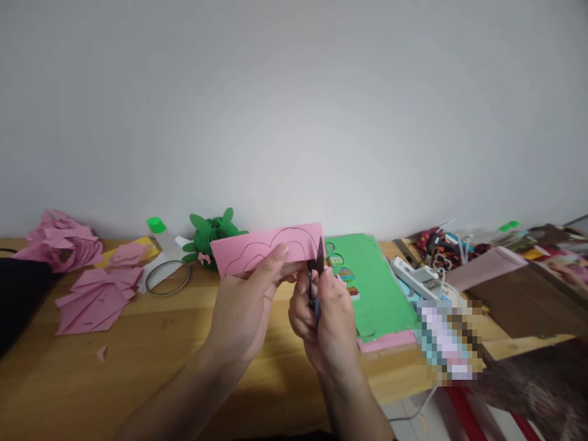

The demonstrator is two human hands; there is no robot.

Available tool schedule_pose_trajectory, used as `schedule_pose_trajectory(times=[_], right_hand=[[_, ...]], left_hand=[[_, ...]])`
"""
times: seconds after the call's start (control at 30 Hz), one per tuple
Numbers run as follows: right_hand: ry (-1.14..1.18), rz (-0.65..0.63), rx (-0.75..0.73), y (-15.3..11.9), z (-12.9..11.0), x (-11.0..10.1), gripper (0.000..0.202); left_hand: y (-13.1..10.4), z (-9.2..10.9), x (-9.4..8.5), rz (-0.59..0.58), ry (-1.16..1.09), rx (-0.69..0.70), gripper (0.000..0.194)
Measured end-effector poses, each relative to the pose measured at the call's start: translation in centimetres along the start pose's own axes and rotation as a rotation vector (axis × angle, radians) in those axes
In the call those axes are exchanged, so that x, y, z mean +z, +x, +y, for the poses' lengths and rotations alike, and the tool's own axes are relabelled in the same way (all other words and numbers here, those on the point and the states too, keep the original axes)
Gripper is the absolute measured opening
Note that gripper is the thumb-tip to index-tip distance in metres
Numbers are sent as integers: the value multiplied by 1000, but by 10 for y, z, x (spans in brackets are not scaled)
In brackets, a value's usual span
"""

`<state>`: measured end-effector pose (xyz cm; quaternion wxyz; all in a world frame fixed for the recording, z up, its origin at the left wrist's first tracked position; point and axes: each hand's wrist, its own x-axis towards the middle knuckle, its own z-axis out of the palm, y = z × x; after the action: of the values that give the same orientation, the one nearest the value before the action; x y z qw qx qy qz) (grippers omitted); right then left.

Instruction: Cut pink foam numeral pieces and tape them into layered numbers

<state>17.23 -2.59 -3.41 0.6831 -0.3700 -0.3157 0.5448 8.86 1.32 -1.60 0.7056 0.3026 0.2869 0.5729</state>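
A piece of pink paper (243,246) with a curved, cloud-like outline drawn on it is held up above the table. My left hand (250,300) grips it from below, thumb on the front face and fingers behind. In my right hand (328,318) is a pair of dark scissors (320,254), blades pointing up at the paper's right edge. One blade passes in front of the paper near that edge; where the other lies is hard to make out. The fingers of my right hand are wrapped round the scissors' handles.
Folded pink paper pieces (98,300) and a metal ring (168,278) lie on the wooden table (174,355) at left. Behind stands a green paper figure (214,236). Right are green sheets (381,288), a white power strip (416,275) and brown material (528,303).
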Motion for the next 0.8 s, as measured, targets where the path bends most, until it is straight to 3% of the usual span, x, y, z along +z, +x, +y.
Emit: schedule_pose_trajectory(times=[0.53, 0.8], right_hand=[[65, -44, 3, -5, 2, -6, 47], [21, -24, 6, -4, 2, -6, 49]], left_hand=[[-5, 0, 2, -9, -25, -43, 25], [-4, -2, 1, -31, -29, 10, 19]])
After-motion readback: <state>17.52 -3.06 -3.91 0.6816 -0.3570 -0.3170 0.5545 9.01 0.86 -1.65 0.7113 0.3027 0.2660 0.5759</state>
